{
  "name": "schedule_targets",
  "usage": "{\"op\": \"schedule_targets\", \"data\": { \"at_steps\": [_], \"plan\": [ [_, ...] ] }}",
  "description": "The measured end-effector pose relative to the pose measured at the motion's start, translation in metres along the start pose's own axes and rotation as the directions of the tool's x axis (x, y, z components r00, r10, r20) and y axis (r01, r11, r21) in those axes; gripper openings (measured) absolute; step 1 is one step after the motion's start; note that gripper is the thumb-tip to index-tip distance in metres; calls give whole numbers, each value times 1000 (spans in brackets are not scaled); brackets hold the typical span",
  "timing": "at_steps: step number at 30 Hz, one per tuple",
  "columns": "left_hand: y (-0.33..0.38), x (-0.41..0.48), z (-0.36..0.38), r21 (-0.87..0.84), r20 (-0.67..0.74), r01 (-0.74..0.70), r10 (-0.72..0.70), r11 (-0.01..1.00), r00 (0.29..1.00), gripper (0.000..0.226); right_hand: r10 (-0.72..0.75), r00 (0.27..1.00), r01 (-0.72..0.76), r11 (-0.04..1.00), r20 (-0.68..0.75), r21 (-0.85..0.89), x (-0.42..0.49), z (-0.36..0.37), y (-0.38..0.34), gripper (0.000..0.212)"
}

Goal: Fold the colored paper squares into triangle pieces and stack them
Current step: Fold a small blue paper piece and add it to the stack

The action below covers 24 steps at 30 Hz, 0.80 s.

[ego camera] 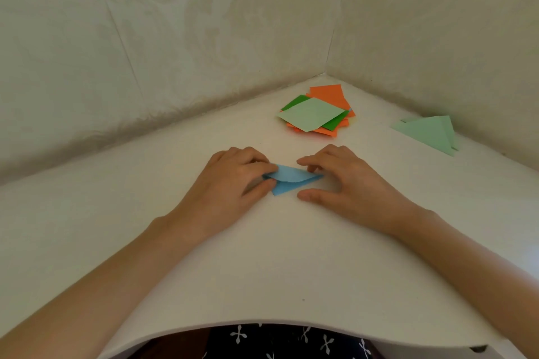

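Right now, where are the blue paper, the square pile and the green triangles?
blue paper (291, 175): head view, middle of top flap.
square pile (310, 114): head view, pale green top sheet.
green triangles (425, 132): head view, top triangle's face.

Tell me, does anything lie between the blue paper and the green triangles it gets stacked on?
Nothing but the person's own right hand beside the blue paper. Beyond it, bare white table reaches the pale green triangles; the pile of unfolded squares sits farther back, off that path.

White table (277, 256), rounded near edge, set into wall corner. Frame centre: folded blue paper (291, 178). Upper right of centre: loose pile of orange and green squares (312, 114). Right edge: pale green triangles (425, 132), overlapping.
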State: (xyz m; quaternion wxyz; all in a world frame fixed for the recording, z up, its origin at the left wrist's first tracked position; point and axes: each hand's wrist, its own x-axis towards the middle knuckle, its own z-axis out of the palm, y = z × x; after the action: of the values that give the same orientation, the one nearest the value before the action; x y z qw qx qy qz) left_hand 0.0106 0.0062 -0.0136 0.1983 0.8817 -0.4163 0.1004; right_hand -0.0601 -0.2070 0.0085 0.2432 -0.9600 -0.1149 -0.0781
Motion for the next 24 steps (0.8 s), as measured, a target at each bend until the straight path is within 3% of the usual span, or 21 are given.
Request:
{"op": "schedule_targets", "data": {
  "at_steps": [4, 6, 10, 16, 18, 20, 24],
  "plan": [
    [8, -3, -4, 4, 7, 4, -4, 1000, 1000, 58, 226, 974, -203, 889, -7, 411, 5, -5, -5, 14],
    [11, -4, -7, 11, 30, 7, -7, 1000, 1000, 65, 266, 964, -237, 876, -12, 420, 10, -5, -6, 10],
    [11, -4, -6, 35, 10, -15, 15, 999, 1000, 57, 267, 964, -242, 876, 0, 417, 11, 0, -10, 30],
    [13, 0, -9, 52, -287, -51, 63, 997, 956, 37, 153, 973, -48, 866, -172, 497, 3, -3, -17, 38],
    [15, 1, -10, 79, -349, -103, 124, 992, 929, 27, 4, 952, 109, 930, -306, 351, 1, -4, -21, 31],
    [17, 0, -12, 108, -398, -148, 179, 983, 900, 24, -221, 891, 270, 960, -396, 71, 1, -1, -20, 13],
    [21, -2, -19, 239, -429, -237, 321, 942, 844, 20, -526, 744, 369, 838, -413, -403, 4, 0, -10, 17]
  ]
}}
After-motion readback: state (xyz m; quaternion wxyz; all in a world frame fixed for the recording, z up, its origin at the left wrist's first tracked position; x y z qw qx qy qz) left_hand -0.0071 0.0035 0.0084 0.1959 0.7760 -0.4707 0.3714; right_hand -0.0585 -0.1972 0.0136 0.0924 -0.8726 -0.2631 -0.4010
